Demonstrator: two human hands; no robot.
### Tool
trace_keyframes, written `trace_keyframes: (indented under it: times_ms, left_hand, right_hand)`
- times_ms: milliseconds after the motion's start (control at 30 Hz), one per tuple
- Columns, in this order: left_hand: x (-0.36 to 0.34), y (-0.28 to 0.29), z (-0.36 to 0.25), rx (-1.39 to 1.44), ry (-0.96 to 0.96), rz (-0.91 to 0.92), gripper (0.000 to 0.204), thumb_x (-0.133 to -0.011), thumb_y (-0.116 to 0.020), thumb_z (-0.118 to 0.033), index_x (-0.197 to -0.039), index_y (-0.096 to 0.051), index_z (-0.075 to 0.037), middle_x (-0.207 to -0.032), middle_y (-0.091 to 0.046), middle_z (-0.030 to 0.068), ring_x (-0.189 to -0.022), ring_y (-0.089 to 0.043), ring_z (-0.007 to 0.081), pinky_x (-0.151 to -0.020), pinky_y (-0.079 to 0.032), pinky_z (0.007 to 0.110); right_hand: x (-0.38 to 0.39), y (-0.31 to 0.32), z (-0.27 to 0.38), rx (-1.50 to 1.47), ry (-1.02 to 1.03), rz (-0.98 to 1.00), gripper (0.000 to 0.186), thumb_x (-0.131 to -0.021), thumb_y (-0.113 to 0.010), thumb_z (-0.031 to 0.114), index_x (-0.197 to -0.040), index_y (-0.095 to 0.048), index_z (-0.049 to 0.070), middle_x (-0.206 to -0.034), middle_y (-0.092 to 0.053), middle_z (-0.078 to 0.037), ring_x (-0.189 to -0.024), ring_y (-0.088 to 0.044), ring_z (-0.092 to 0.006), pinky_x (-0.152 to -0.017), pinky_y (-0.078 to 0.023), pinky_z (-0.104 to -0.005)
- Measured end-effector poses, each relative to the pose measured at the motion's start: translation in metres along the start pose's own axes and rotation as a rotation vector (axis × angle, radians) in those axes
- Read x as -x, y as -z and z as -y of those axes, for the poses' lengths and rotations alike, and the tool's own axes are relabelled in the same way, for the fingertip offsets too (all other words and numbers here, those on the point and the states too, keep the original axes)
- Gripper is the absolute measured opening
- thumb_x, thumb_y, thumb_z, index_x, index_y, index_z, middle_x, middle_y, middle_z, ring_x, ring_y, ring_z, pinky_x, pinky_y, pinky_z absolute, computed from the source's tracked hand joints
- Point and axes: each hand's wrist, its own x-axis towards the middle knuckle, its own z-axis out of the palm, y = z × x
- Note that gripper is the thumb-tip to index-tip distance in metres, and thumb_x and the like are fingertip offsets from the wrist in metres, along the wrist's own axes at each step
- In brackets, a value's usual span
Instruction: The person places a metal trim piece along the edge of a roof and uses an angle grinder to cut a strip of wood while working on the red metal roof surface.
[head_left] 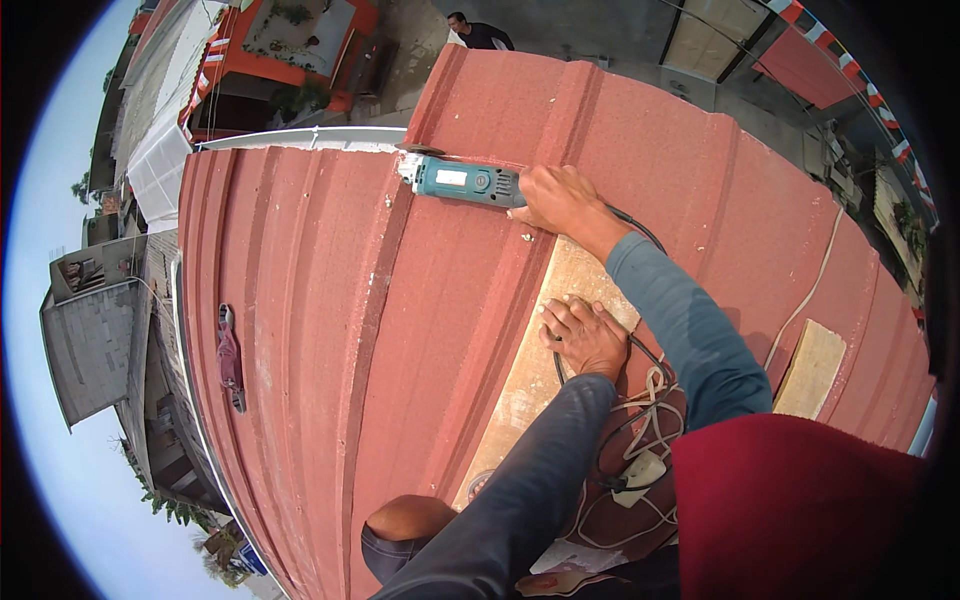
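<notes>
My right hand (565, 200) is wrapped round the rear of a teal angle grinder (455, 180). The grinder lies on its side, its head and disc (418, 149) at the cut edge of the red ribbed metal roofing (440, 270). Whether the disc touches the metal, I cannot tell. Below, my left hand (588, 336) rests with fingers spread on a long wooden board (520, 390) laid along the roof. A black cord (640, 226) trails from the grinder behind my right wrist.
Near my left forearm lie tangled cables (645, 420) and a pale socket block (640, 478). A short wood piece (812, 370) is at right, a reddish cloth-wrapped tool (229, 358) at left. Beyond the roof's far edge, a person (480, 33) stands on lower ground.
</notes>
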Motion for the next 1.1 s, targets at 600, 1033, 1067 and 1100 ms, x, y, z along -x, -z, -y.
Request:
trace_keyframes:
  times_ms: [600, 1033, 1067, 1100]
  left_hand:
    - [-0.002, -0.001, 0.001, -0.035, 0.0, -0.03, 0.053, -0.093, -0.041, -0.029, -0.128, -0.046, 0.012, -0.137, -0.039, 0.0329, -0.135, -0.03, 0.0452, -0.107, -0.019, 0.057]
    - [0.0, 0.0, 0.0, -0.014, -0.01, -0.053, 0.049, -0.092, -0.043, -0.028, -0.124, -0.048, 0.01, -0.136, -0.04, 0.0319, -0.134, -0.031, 0.0455, -0.107, -0.02, 0.057]
    - [0.0, 0.0, 0.0, -0.014, -0.01, -0.055, 0.049, -0.092, -0.043, -0.028, -0.124, -0.048, 0.01, -0.136, -0.04, 0.0319, -0.134, -0.031, 0.0455, -0.107, -0.02, 0.057]
    - [0.0, 0.0, 0.001, -0.025, -0.013, -0.055, 0.049, -0.092, -0.044, -0.028, -0.124, -0.048, 0.01, -0.136, -0.04, 0.0318, -0.134, -0.031, 0.0454, -0.107, -0.02, 0.057]
  right_hand:
    - [-0.001, 0.008, 0.002, -0.009, -0.013, 0.053, 0.039, -0.08, -0.075, 0.038, -0.099, -0.07, 0.004, -0.102, -0.07, -0.013, -0.098, -0.069, -0.0322, -0.083, -0.056, -0.0421]
    - [0.004, 0.004, -0.007, -0.03, -0.021, 0.057, 0.039, -0.077, -0.077, 0.036, -0.097, -0.07, 0.002, -0.102, -0.07, -0.016, -0.097, -0.069, -0.0351, -0.084, -0.055, -0.0437]
    - [0.005, 0.005, -0.008, -0.026, -0.018, 0.053, 0.039, -0.077, -0.077, 0.036, -0.096, -0.07, 0.002, -0.1, -0.071, -0.017, -0.096, -0.069, -0.0353, -0.084, -0.055, -0.0439]
    - [0.006, 0.006, -0.008, -0.026, -0.017, 0.051, 0.039, -0.077, -0.077, 0.036, -0.096, -0.07, 0.002, -0.1, -0.071, -0.017, -0.096, -0.069, -0.0353, -0.084, -0.055, -0.0439]
